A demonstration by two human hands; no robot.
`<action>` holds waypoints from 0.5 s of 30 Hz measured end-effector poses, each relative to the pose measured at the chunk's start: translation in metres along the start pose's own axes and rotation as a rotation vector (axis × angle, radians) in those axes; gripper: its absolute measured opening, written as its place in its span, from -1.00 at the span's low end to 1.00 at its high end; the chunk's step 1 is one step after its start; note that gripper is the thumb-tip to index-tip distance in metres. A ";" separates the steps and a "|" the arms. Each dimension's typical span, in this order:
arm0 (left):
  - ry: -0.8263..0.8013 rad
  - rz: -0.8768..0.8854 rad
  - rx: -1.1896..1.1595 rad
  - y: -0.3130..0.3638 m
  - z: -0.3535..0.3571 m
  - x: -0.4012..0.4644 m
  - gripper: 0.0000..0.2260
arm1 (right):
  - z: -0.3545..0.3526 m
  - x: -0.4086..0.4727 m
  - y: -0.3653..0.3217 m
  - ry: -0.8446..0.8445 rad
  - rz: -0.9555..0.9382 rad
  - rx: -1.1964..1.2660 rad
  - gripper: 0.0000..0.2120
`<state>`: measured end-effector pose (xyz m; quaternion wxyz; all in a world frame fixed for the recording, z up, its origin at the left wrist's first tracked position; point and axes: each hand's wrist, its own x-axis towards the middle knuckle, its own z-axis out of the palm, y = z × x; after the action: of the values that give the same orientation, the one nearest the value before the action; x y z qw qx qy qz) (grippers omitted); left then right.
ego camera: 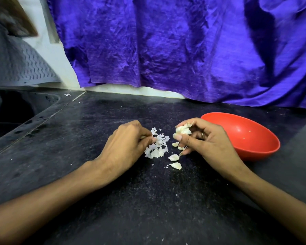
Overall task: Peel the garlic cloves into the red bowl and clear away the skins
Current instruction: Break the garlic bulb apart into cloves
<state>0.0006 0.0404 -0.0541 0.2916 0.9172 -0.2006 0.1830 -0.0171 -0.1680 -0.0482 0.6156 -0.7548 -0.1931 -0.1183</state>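
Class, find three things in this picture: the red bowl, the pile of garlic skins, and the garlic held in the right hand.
red bowl (265,152): head view, on its outer near wall.
pile of garlic skins (157,147): head view, middle of the heap.
garlic (183,130): head view, on the cluster above the thumb.

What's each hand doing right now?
Left hand: fingers pinching the garlic skins.
Right hand: fingers curled round a garlic chunk.

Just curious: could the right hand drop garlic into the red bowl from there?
Probably yes. The right hand, holding garlic, sits right beside the red bowl, whose open top has nothing over it.
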 end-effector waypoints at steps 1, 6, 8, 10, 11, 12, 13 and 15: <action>-0.003 -0.004 0.026 0.000 0.001 0.000 -0.79 | 0.000 0.000 -0.001 0.002 0.001 0.000 -0.79; 0.059 0.084 -0.012 0.003 0.002 0.000 -0.72 | 0.000 -0.001 -0.004 0.022 0.008 -0.007 -0.76; 0.069 0.162 -0.067 0.007 0.000 -0.002 -0.70 | 0.000 -0.001 -0.005 0.040 0.001 -0.036 -0.77; 0.037 0.211 -0.141 0.012 0.000 -0.005 -0.68 | -0.001 -0.002 -0.008 0.057 -0.007 -0.053 -0.77; 0.016 0.243 -0.161 0.013 0.001 -0.007 -0.72 | -0.001 -0.002 -0.009 0.061 -0.011 -0.056 -0.77; -0.009 0.284 -0.167 0.014 0.003 -0.009 -0.76 | 0.000 -0.002 -0.010 0.062 -0.015 -0.058 -0.76; -0.040 0.323 -0.165 0.014 0.005 -0.010 -0.77 | 0.000 -0.002 -0.011 0.064 -0.018 -0.062 -0.76; -0.121 0.366 -0.171 0.013 0.010 -0.012 -0.75 | 0.001 -0.002 -0.012 0.066 -0.018 -0.071 -0.76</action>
<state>-0.0133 0.0279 -0.0606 0.3176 0.8468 -0.3956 0.1598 -0.0243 -0.1656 -0.0392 0.5933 -0.7701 -0.1754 -0.1555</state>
